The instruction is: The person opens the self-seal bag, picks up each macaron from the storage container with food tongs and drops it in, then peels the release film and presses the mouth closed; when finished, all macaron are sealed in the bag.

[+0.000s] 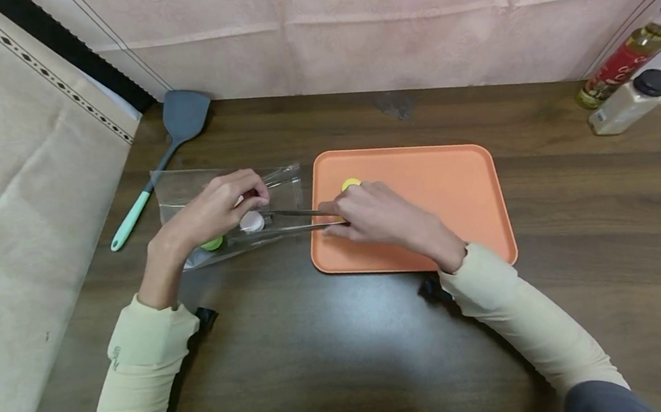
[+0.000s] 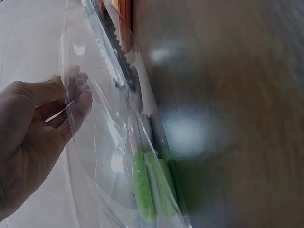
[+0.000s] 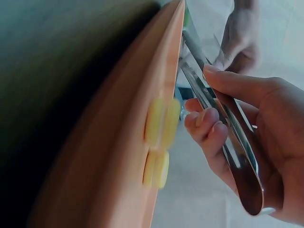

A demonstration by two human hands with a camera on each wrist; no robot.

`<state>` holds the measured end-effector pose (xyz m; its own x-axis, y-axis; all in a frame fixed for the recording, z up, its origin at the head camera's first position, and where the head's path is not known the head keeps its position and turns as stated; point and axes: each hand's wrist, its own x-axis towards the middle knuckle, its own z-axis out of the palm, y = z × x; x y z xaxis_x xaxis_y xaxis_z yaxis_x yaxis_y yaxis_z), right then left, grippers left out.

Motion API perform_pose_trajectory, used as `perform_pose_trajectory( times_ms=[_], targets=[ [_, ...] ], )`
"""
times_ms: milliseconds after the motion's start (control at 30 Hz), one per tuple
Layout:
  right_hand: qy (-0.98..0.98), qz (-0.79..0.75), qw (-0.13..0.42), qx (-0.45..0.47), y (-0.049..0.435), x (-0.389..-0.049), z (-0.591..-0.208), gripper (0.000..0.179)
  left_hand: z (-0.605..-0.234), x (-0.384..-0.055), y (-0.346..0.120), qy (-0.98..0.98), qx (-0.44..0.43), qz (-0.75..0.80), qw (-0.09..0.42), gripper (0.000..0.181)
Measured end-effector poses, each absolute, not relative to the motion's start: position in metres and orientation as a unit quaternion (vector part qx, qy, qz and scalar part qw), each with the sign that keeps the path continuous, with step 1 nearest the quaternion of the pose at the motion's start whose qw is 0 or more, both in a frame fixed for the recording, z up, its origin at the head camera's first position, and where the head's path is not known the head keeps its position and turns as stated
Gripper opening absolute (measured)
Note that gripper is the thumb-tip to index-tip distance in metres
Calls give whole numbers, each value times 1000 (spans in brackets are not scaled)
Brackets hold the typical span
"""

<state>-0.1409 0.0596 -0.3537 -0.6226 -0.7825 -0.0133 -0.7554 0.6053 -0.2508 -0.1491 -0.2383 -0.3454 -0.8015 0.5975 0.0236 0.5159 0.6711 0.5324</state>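
Observation:
My left hand (image 1: 220, 201) pinches the upper film of a clear plastic bag (image 2: 109, 137), lifting it. Inside the bag lie a green macaron (image 2: 154, 185) and a whitish one (image 1: 252, 222). My right hand (image 1: 377, 217) grips metal tongs (image 3: 232, 137) with fingers and thumb along their arms. The toothed tong tips (image 2: 114, 52) point left into the bag, apart, right beside the whitish macaron. Below my right hand, yellow macarons (image 3: 161, 123) sit on an orange tray (image 1: 438, 187); in the head view the hand mostly covers them.
A blue-grey spatula (image 1: 185, 114) with a mint handle lies at the back left, its shaft close to the bag. At the back right stand an oil bottle (image 1: 617, 68) and a black-capped jar (image 1: 622, 110). Curtain-like cloth (image 1: 349, 47) borders the wooden table (image 1: 322, 343).

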Motion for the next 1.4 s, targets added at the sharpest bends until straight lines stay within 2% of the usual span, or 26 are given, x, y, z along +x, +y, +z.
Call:
perform_pose_trajectory(
  times_ms=[167, 600, 867, 1133, 1267, 1333, 1400],
  targets=[
    [887, -108, 46, -447, 47, -140, -356, 24, -347, -149, -238, 909, 312, 266, 75, 5],
    [883, -112, 95, -445, 27, -143, -356, 33, -350, -151, -239, 902, 329, 271, 66, 5],
    [886, -123, 100, -435, 27, -143, -355, 34, -354, -152, -242, 895, 338, 286, 57, 3],
    [890, -156, 94, -419, 74, -133, -337, 28, -350, -150, -240, 901, 324, 280, 65, 5],
    [896, -169, 103, -397, 113, -127, -329, 33, -349, -149, -239, 904, 323, 274, 63, 4],
    [900, -181, 93, -386, 132, -127, -326, 30, -349, -149, -239, 905, 322, 272, 64, 4],
    [904, -188, 72, -377, 151, -129, -325, 19, -349, -149, -239, 906, 321, 269, 65, 4]
  ],
)
